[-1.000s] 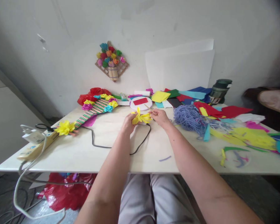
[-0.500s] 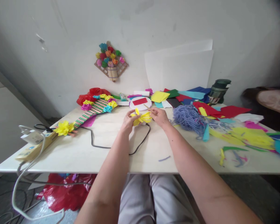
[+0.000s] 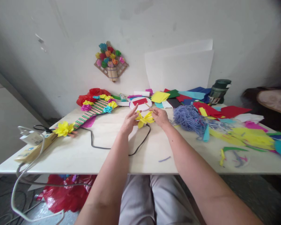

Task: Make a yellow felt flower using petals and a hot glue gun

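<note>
In the middle of the frame we hold a small yellow crepe-paper flower (image 3: 144, 118) just above the pale surface (image 3: 107, 150). Our right hand (image 3: 159, 116) pinches its right side with clenched fingers. Our left hand (image 3: 129, 122) touches its left side, fingers loosely stretched, not closed around it. A black cable (image 3: 97, 145) lies on the surface under the flower. Right of our hands lies a heap of blue-purple yarn (image 3: 189, 118). Behind the flower stands a round white disc with a red paper strip (image 3: 140, 103).
</note>
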Motion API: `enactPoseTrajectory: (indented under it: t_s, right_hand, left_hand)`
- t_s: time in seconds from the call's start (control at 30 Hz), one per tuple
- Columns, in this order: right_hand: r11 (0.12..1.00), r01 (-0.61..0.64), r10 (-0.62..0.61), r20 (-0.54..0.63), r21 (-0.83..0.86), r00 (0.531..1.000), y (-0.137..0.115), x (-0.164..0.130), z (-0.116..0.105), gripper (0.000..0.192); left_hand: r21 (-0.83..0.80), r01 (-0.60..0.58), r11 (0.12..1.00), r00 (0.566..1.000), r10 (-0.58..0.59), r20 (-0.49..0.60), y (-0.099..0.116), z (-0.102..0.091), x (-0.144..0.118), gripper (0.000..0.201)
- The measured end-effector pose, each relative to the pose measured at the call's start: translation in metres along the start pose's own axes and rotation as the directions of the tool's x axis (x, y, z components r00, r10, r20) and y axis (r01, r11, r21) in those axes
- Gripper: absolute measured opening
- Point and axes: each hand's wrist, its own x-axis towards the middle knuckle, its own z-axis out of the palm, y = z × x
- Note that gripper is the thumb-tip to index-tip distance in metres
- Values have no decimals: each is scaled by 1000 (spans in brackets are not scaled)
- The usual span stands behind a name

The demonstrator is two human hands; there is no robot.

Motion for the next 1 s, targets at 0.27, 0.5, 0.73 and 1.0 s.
enactPoseTrajectory:
  t_s: [0.27,0.5,0.73,1.0]
  right_hand:
    - [997,25,-26,9,66,1000,1,0,1,26]
    - [993,78,-84,72,87,994,1,-1,4,28]
    - [991,110,-117,90,80,989,-2,-2,5,28]
    - [990,121,-126,63,78,990,-5,-3,4,27]
  left_hand:
    - [126,2,992,1000,-3,6,0,-3,-2,61]
    - [219,-15,976,999,23,-36,1,-2,-3,70]
    - [235,6,972,996,15,-87,0,-2,-2,57]
    - [133,13,991,993,3,-119,-2,-4,2,51]
